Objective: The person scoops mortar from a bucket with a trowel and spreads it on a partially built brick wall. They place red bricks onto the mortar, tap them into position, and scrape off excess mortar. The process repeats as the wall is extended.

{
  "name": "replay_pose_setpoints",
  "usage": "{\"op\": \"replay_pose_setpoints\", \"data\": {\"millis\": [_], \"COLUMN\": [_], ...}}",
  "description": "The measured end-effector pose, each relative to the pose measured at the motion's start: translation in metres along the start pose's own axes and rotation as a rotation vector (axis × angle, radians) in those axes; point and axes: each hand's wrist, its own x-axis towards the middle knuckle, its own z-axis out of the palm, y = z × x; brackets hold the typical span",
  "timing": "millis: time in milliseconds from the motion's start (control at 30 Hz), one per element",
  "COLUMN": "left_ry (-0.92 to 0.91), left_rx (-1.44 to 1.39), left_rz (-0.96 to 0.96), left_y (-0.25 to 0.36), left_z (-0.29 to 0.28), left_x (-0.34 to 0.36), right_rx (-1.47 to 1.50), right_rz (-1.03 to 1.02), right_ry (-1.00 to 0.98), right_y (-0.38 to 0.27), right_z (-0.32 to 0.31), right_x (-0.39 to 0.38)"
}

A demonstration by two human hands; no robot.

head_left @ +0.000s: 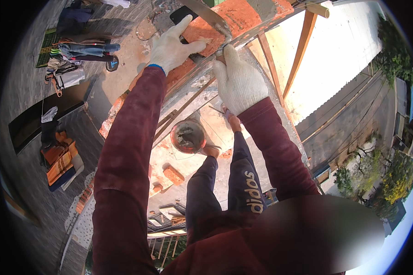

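Note:
My left hand point(173, 49), in a white knit glove with a blue cuff, lies against the left end of an orange-red brick point(203, 35) on the wall. Its thumb and forefinger are spread wide apart; the other fingers are mostly hidden. In the same kind of glove, my right hand point(242, 79) is closed round the handle of a trowel point(211, 18). The trowel's mortar-smeared blade stretches away across the bricks, up to the top edge of the view. A flat black object point(183, 15) lies just beyond my left fingertip.
A bucket of grey mortar point(188, 136) stands by my feet, below the wall. A loose brick point(173, 175) lies on the floor. Wooden poles point(300, 50) prop beside the wall at right. Clothes point(85, 50) hang at far left. A white corrugated roof point(339, 50) spreads beyond.

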Motion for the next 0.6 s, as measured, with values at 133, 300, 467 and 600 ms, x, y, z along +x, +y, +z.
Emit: {"op": "replay_pose_setpoints", "data": {"millis": [133,300,467,600], "left_ry": [-0.021,-0.021,-0.007,0.03], "left_rx": [0.003,0.031,0.082,0.087], "left_rz": [-0.003,-0.013,-0.005,0.016], "left_y": [-0.003,0.0,0.0,0.006], "left_z": [-0.002,-0.002,-0.002,-0.001], "left_x": [0.002,0.003,-0.002,-0.006], "right_rx": [0.023,0.025,-0.056,-0.04], "right_rz": [0.087,0.032,-0.041,-0.062], "right_ry": [-0.042,0.026,0.086,0.088], "right_y": [0.001,0.006,0.015,0.013], "right_z": [0.003,0.001,0.001,-0.025], "right_x": [0.005,0.01,0.013,0.02]}}
